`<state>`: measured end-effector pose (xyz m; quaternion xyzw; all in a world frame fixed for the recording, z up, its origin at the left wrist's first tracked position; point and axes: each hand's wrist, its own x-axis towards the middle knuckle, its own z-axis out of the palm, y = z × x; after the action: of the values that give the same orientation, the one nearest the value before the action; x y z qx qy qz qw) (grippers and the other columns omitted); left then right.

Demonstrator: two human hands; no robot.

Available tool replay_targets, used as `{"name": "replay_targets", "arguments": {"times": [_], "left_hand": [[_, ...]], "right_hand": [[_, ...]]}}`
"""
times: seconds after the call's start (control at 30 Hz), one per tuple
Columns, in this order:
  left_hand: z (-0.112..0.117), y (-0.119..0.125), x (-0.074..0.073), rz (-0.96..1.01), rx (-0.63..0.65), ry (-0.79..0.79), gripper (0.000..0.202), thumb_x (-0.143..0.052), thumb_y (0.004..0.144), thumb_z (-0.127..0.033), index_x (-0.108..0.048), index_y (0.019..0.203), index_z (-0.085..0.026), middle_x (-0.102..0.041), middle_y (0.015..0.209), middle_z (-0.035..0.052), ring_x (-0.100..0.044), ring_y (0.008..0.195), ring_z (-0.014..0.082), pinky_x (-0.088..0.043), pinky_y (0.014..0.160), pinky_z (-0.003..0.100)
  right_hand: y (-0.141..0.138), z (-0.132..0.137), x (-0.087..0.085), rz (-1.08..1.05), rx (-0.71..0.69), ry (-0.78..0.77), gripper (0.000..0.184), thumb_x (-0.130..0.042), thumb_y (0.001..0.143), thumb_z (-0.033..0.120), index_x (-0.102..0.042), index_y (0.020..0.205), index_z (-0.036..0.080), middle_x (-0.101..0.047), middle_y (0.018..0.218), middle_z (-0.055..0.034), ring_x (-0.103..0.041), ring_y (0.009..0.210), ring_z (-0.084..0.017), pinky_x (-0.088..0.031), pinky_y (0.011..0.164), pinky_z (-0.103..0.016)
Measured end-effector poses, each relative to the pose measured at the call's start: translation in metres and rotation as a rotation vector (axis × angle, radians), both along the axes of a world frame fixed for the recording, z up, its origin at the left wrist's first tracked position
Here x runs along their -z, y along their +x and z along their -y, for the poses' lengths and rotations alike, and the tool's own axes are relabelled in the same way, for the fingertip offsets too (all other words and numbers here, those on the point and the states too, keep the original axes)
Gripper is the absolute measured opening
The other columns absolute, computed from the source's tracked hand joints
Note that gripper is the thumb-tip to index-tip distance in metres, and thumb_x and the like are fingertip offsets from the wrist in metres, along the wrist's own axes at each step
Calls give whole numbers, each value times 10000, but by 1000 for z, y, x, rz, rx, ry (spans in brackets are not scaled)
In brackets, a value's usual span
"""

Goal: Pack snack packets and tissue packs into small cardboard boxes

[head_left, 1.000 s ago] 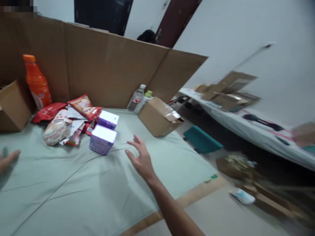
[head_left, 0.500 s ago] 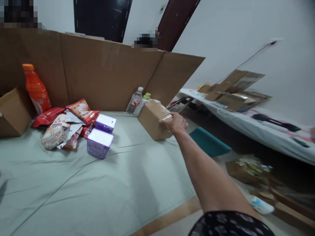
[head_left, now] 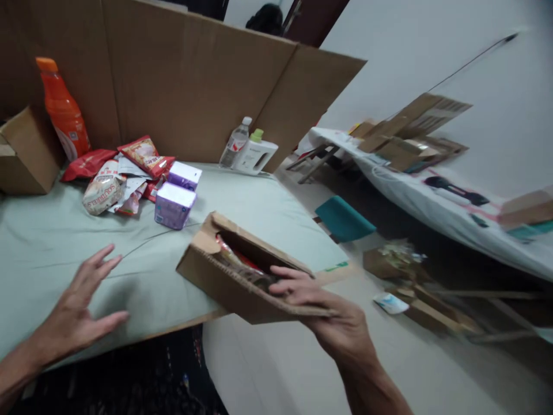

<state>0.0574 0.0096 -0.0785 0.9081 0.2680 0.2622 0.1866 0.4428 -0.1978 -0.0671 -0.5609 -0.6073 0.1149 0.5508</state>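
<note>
My right hand grips the near right edge of a cardboard box, its fingers reaching over the rim into the opening. The box is tilted at the front edge of the table, and a red and clear snack packet shows inside it. My left hand hovers above the cloth to the left of the box, fingers spread, holding nothing. Beyond the hands are two purple tissue packs and a heap of snack bags, with a white squirrel-lettered bag at its front.
An orange bottle and another cardboard box stand at the back left. A water bottle and a white jug stand before the cardboard screen. To the right are a teal stool and a second table.
My right hand has brought the box from beside the bottles to the table's near edge, tipping its opening toward me. The white jug is uncovered. My left hand has come into view.
</note>
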Motion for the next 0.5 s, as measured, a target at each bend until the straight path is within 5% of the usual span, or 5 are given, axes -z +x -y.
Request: {"name": "replay_targets", "arguments": {"times": [0.13,0.23,0.3,0.4,0.5], "left_hand": [[13,6,11,-29,223,-322,1247,-806,806,-662,32,1683,-372,-73,1775,139,-185,1602,462,-281,1250,691],[11,2,20,36,191,-565,1398,-849,710,-715,73,1685,-325,-58,1776,152,-142,1600,493,-206,1278,682],[8,-1,25,82,134,-628,1417,-851,702,-720,92,1682,-320,-120,1765,171,-168,1598,484,-221,1274,677],[5,-1,29,145,97,-663,1440,-855,681,-743,91,1680,-318,-198,1735,203,-195,1595,473,-228,1259,690],[0,4,31,157,166,-705,1447,-853,678,-748,81,1684,-291,-134,1745,222,-167,1600,480,-195,1267,695]], "right_hand": [[-49,-8,-14,37,-308,-14,212,-639,1004,414,-794,929,291,-831,954,-70,-758,1091,-294,-606,975,-534],[-60,-23,-30,19,-579,-136,231,-629,1005,463,-784,1113,329,-813,1138,-61,-706,1225,-285,-566,1049,-532],[-56,-35,-43,-21,-687,-252,398,-590,1002,566,-723,1305,345,-750,1325,-80,-659,1308,-302,-551,1072,-532],[-52,-57,-63,62,-624,-440,442,-452,1076,506,-648,1428,324,-706,1402,-90,-692,1255,-259,-594,1007,-440],[-65,-80,-72,427,-593,-527,398,-627,1001,357,-676,1381,249,-720,1368,-110,-705,1203,-256,-597,973,-401]]}}
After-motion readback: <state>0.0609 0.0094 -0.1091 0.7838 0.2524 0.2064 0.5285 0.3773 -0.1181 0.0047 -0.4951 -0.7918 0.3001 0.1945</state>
